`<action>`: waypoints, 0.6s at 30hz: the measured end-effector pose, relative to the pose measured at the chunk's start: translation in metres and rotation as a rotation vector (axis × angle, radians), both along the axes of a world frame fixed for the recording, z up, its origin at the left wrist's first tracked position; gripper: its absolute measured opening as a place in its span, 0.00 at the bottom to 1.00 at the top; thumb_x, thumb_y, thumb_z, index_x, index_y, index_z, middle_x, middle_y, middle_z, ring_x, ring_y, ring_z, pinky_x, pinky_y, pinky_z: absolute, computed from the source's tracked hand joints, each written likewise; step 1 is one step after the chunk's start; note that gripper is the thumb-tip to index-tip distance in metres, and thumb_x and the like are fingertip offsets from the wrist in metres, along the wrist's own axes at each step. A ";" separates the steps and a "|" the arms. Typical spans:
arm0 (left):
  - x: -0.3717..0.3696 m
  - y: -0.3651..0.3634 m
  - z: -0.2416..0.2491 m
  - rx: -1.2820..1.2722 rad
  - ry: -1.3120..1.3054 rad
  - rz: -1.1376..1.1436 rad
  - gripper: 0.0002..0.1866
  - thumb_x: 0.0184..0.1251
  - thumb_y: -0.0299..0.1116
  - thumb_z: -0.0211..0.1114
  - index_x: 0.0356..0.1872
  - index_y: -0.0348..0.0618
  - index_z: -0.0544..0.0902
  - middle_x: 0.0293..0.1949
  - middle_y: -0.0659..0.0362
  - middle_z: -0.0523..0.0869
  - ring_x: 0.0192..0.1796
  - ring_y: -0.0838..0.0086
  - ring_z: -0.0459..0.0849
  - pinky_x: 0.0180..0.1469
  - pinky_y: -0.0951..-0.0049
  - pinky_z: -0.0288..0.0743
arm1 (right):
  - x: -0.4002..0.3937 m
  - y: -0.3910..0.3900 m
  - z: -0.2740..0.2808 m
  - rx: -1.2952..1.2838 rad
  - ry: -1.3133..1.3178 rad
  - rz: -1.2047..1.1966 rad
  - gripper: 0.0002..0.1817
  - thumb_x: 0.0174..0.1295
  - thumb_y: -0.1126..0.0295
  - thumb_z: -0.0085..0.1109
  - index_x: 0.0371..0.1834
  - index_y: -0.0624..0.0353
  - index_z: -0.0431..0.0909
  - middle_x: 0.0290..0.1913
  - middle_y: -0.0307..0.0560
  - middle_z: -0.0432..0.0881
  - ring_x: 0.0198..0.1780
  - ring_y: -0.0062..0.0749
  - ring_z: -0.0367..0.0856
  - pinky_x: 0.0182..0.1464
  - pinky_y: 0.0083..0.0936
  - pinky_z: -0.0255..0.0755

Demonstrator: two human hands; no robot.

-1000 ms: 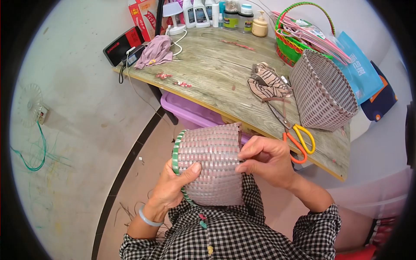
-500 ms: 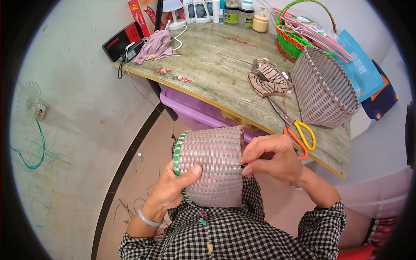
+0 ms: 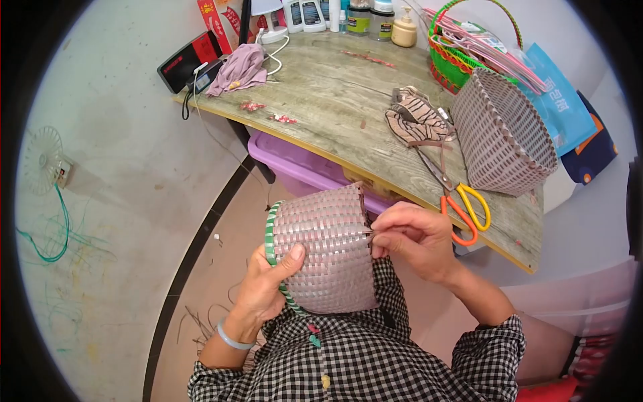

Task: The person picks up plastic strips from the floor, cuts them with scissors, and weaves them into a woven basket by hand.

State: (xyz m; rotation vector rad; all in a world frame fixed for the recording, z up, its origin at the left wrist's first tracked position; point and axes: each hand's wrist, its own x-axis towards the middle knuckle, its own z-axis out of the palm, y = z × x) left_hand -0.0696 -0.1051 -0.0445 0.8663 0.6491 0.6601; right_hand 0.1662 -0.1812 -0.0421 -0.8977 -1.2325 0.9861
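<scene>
A woven basket of pinkish-grey strips, with one green-and-white edge on the left, lies sideways over my lap. My left hand grips it at that green edge, thumb on the woven side and the other fingers hidden beneath. At the opposite edge, my right hand pinches a thin strip that comes out of the weave. Scissors with one orange and one yellow handle lie on the table just beyond my right hand.
On the wooden table stand another woven basket, a green basket with pink strips, and a striped cloth bundle. A purple bin sits under the table. Cut strips litter the floor at left.
My right hand has shifted slightly up, still pinching at the basket's right edge. The basket has tilted a little, its right side rising, with my left hand still on it.
</scene>
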 end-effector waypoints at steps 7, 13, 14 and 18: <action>-0.003 -0.002 0.000 0.048 -0.009 0.001 0.19 0.68 0.33 0.64 0.56 0.33 0.76 0.51 0.52 0.84 0.51 0.70 0.83 0.55 0.66 0.77 | 0.008 -0.002 0.011 -0.466 0.351 0.245 0.07 0.66 0.72 0.60 0.42 0.65 0.78 0.30 0.44 0.82 0.29 0.25 0.83 0.28 0.17 0.76; -0.007 -0.003 -0.007 0.228 0.044 -0.011 0.19 0.67 0.32 0.66 0.54 0.32 0.77 0.50 0.51 0.84 0.50 0.70 0.83 0.55 0.65 0.77 | 0.012 -0.005 0.013 -0.800 0.570 0.394 0.08 0.66 0.68 0.62 0.40 0.61 0.76 0.31 0.43 0.83 0.29 0.27 0.84 0.27 0.18 0.78; -0.009 -0.003 -0.009 0.237 0.046 -0.015 0.18 0.66 0.31 0.66 0.54 0.32 0.78 0.50 0.51 0.85 0.50 0.70 0.83 0.55 0.65 0.77 | 0.011 -0.005 0.009 -0.826 0.589 0.421 0.08 0.65 0.68 0.62 0.40 0.61 0.76 0.31 0.43 0.83 0.29 0.27 0.85 0.28 0.18 0.79; -0.011 -0.002 -0.011 0.255 0.056 -0.022 0.19 0.65 0.31 0.68 0.54 0.32 0.78 0.49 0.52 0.85 0.49 0.70 0.84 0.54 0.66 0.77 | 0.011 -0.004 -0.002 -0.850 0.649 0.479 0.08 0.64 0.69 0.63 0.39 0.60 0.75 0.32 0.45 0.83 0.29 0.28 0.85 0.32 0.20 0.81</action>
